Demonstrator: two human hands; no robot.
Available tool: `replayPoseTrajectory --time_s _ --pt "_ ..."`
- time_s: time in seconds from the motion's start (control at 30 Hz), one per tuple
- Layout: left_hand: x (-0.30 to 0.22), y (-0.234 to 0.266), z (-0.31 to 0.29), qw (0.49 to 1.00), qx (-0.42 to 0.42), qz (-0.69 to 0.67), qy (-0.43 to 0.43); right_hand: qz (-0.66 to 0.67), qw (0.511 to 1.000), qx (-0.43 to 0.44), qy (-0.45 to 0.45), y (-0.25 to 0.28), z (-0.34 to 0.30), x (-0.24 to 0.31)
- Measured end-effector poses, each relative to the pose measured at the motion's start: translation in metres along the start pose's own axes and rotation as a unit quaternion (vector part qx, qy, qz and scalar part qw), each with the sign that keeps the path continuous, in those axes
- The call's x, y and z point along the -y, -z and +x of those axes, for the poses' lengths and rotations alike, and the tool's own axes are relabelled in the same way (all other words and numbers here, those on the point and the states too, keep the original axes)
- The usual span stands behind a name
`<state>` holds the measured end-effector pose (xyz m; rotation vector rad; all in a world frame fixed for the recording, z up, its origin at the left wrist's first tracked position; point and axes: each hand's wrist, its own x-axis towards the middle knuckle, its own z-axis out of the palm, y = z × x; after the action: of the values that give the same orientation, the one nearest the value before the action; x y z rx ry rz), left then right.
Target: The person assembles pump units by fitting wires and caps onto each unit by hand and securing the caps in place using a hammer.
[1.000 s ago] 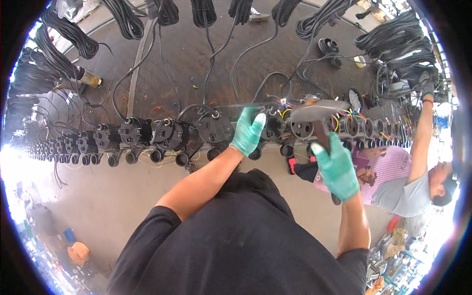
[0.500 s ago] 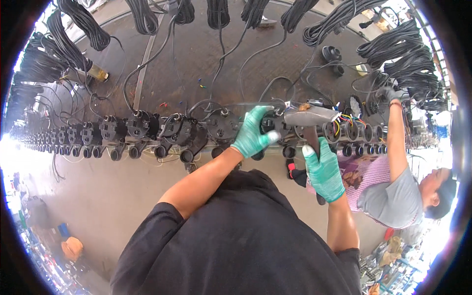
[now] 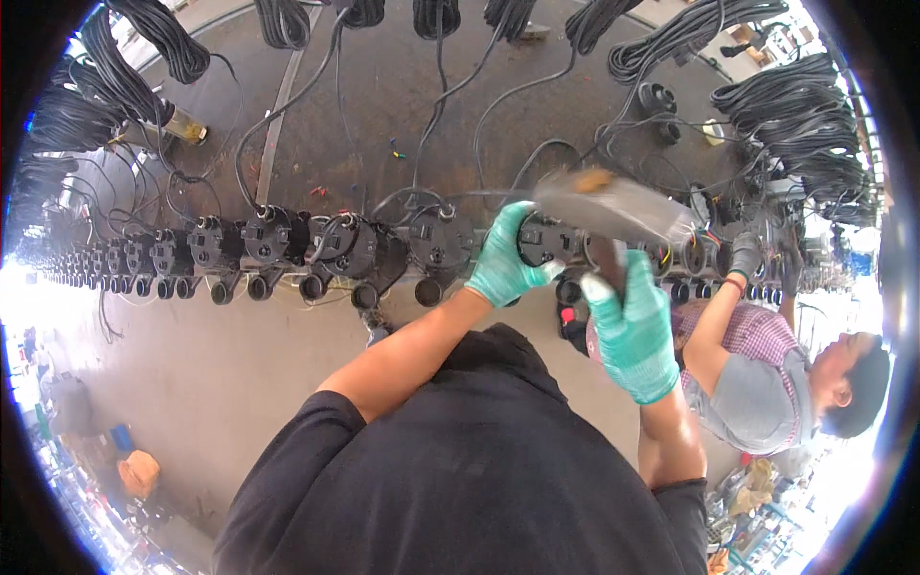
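My left hand (image 3: 506, 261), in a green glove, is curled around the side of a black round housing (image 3: 544, 240) in the long row, thumb below and fingers above. My right hand (image 3: 632, 331), also in a green glove, is closed on the brown handle of a hammer (image 3: 618, 209). Its wide grey head is blurred by motion and hangs over the row, just right of the held housing, hiding part of the units behind. To the left of my left hand stands another black round housing (image 3: 439, 238) with a cable rising from its top.
More black housings (image 3: 275, 235) line the edge of the dark table (image 3: 383, 115). Coiled black cables (image 3: 436, 17) lie along its far side. Units with coloured wires (image 3: 707, 240) stand to the right, where a co-worker's gloved hand (image 3: 746, 254) reaches in.
My left hand has closed around the housing from a looser, more open pose. The hammer head has swung and is more smeared now. The co-worker's arm has come down nearer the row.
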<state>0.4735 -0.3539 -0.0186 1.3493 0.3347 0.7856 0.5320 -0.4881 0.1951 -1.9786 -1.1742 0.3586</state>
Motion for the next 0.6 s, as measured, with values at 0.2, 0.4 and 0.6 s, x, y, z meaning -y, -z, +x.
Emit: replayPoseTrajectory --time_s 0.2,0.4,0.6 --pt "0.012 -0.008 -0.016 0.999 0.01 -0.045 0.025 -0.189 0.966 0.174 -0.036 -0.01 -0.011 -0.059" --pt "-0.009 -0.003 -0.003 1.0 0.022 0.013 0.0 -0.102 0.993 0.054 -0.023 -0.008 -0.008 -0.016" --pt "-0.004 0.0 -0.007 0.998 0.043 -0.036 0.022 -0.082 0.978 0.138 -0.135 0.002 -0.009 -0.043"
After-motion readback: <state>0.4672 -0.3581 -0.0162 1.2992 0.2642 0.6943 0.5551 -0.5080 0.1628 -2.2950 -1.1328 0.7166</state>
